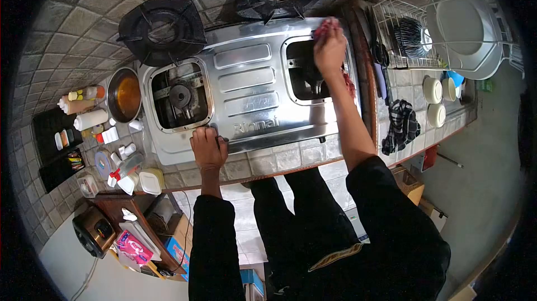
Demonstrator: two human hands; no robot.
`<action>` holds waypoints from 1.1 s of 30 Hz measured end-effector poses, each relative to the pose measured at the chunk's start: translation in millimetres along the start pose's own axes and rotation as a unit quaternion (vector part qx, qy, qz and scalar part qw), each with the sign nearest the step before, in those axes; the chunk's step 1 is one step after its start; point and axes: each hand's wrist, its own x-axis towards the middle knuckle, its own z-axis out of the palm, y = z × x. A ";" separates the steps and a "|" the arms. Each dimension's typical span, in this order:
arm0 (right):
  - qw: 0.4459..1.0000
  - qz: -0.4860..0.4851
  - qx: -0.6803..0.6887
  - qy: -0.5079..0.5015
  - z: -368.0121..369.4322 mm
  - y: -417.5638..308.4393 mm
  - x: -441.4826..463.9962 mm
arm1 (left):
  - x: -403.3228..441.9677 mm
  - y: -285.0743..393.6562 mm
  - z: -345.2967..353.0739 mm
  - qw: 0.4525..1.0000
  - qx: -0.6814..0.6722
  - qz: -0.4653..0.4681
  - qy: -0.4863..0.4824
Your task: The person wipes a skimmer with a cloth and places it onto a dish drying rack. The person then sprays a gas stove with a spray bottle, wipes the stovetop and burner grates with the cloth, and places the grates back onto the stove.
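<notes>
Cloth (321, 31), red and crumpled, is at the far right corner of the stove (244, 80), pressed under the right hand (330, 50), whose fingers are closed around it. The left hand (208, 145) rests on the front edge of the stove, its fingers a little apart and holding nothing that I can see. If the cloth passes over the rim of the right burner opening (288, 71), it could catch there, or the fingers could be scraped. A hard push may shift the stove, or bring down the black grates (142, 29) (246, 0), which only lean on the tiled wall (89, 18). The right hand hides much of the cloth, and the forearm covers part of the right opening, whose dark inside is difficult to distinguish.
</notes>
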 end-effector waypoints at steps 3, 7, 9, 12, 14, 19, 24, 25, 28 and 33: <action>0.994 -0.039 0.103 -0.011 11.5 -46.7 -11.5 | -0.5 0.5 0.7 1.000 -0.001 0.004 0.004; 0.973 -0.177 0.139 -0.052 17.3 -96.3 -36.2 | 1.7 2.2 0.2 1.000 -0.005 -0.006 -0.004; 0.975 -0.154 0.146 -0.074 12.4 -87.5 -35.4 | 3.2 5.5 -2.8 1.000 -0.001 0.007 0.000; 0.986 -0.112 0.101 -0.064 7.1 -60.2 -24.2 | 4.9 5.8 -3.4 1.000 0.002 0.019 0.010; 0.991 -0.106 0.068 -0.054 12.4 -46.4 -15.5 | 4.0 5.4 -2.5 1.000 0.001 0.018 0.015; 0.977 -0.176 0.071 -0.100 13.9 -66.2 -15.6 | 3.8 5.5 -2.8 1.000 0.007 0.009 0.001; 0.975 -0.167 0.102 -0.105 14.2 -49.6 -9.5 | 4.4 5.6 -2.2 1.000 0.005 0.009 0.006; 0.982 -0.147 0.090 -0.082 14.9 -48.6 -9.6 | 4.3 5.9 -2.4 1.000 0.002 0.003 0.002; 0.971 -0.190 0.093 -0.111 7.9 -62.0 -23.1 | 3.6 5.7 -1.7 1.000 0.003 -0.004 -0.003; 0.921 -0.315 0.146 -0.178 -26.7 -71.7 -65.2 | 4.0 3.2 1.3 1.000 0.014 0.002 -0.003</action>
